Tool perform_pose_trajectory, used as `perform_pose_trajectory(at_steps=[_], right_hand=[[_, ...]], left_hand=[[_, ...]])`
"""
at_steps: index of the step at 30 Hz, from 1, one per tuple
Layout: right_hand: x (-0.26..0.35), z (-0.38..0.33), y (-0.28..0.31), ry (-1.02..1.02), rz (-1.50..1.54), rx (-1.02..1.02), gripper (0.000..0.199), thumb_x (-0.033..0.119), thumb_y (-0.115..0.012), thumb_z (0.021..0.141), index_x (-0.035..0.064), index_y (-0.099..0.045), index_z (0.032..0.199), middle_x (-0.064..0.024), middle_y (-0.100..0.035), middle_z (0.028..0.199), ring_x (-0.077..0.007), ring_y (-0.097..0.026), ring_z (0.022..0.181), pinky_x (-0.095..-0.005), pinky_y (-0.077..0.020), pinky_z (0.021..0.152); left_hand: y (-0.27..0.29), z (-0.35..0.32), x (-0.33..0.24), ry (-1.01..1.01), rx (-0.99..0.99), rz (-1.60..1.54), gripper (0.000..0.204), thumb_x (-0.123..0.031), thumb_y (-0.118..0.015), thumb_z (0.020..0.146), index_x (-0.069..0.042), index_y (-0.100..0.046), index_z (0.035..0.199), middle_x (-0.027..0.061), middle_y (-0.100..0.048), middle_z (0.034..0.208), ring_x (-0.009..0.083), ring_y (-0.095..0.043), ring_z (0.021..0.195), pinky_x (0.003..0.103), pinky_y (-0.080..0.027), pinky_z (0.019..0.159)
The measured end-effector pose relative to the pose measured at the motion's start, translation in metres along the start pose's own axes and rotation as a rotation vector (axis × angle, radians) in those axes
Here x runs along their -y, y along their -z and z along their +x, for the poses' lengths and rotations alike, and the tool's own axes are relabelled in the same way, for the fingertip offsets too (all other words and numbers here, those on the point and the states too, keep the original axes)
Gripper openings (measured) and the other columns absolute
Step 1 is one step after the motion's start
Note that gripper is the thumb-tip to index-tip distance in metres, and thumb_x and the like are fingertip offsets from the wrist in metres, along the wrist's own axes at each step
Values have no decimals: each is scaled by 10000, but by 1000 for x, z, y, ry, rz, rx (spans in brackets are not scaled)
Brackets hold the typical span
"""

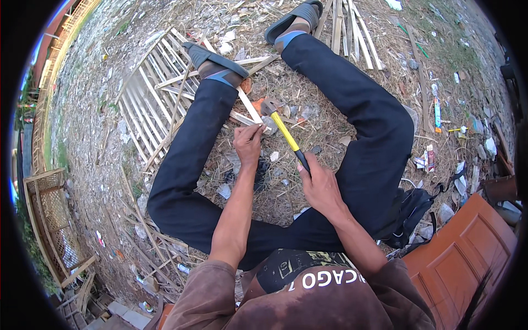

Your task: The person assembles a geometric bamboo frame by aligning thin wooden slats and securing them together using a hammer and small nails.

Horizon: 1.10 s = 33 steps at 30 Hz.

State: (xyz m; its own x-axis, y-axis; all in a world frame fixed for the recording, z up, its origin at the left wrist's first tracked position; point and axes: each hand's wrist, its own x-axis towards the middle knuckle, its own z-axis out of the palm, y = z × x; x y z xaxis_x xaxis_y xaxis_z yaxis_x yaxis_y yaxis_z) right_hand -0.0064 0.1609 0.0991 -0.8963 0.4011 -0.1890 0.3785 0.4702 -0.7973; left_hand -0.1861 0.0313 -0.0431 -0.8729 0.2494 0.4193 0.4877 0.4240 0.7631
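Counting two bare hands [248, 144], one yellow-and-black-handled hammer [287, 133], two slide sandals [220, 63], one panelled brown door [465, 256], one bag [408, 214], plus way too many wood slats [250, 105] to tally.

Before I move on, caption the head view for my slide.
Left hand touching a wooden strip, right hand gripping a yellow-and-black hammer, over littered ground.

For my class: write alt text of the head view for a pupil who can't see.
The right-hand grip holds a yellow-and-black hammer, its head near a pale wooden strip; the left-hand grip is at the strip's near end. Dark-trousered legs frame both; a slatted wooden panel lies beside the left leg on littered ground.
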Motion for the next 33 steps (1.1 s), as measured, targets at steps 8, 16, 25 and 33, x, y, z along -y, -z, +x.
perform_pose_trajectory(at_steps=[8, 16, 25, 33], right_hand=[[2, 0, -5, -63, 19, 70, 255, 169, -560, 972, 15, -510, 1168, -248, -617, 697, -462, -623, 656, -551, -454, 607], [-12, 11, -11, -242, 164, 6, 262, 214, -552, 986, 52, -505, 1188, -236, -595, 698, -455, -630, 711, -537, -440, 641], [-34, 49, -12, -160, -109, -162, 335, 99, -564, 920, 11, -484, 1233, -250, -641, 812, -477, -632, 804, -552, -467, 707], [-43, 73, -8, -201, -476, -303, 529, 51, -633, 829, 55, -470, 1332, -206, -641, 1049, -390, -644, 991, -531, -422, 899]], left_hand=[[-2, -4, 1, 99, -47, -59, 153, -88, -829, 758, -56, -777, 898, 39, -744, 821, 178, -592, 764, 314, -482, 737], [1, 3, -11, 111, 22, 16, 137, -111, -819, 777, -38, -769, 881, 62, -737, 825, 204, -610, 833, 337, -491, 775], [13, 15, -8, 608, -12, -334, 198, -147, -780, 871, 29, -748, 957, 52, -729, 845, 103, -601, 712, 268, -487, 698], [46, 6, 4, 509, 32, -122, 194, -152, -721, 914, 19, -687, 998, 73, -711, 788, 117, -624, 698, 283, -492, 672]])
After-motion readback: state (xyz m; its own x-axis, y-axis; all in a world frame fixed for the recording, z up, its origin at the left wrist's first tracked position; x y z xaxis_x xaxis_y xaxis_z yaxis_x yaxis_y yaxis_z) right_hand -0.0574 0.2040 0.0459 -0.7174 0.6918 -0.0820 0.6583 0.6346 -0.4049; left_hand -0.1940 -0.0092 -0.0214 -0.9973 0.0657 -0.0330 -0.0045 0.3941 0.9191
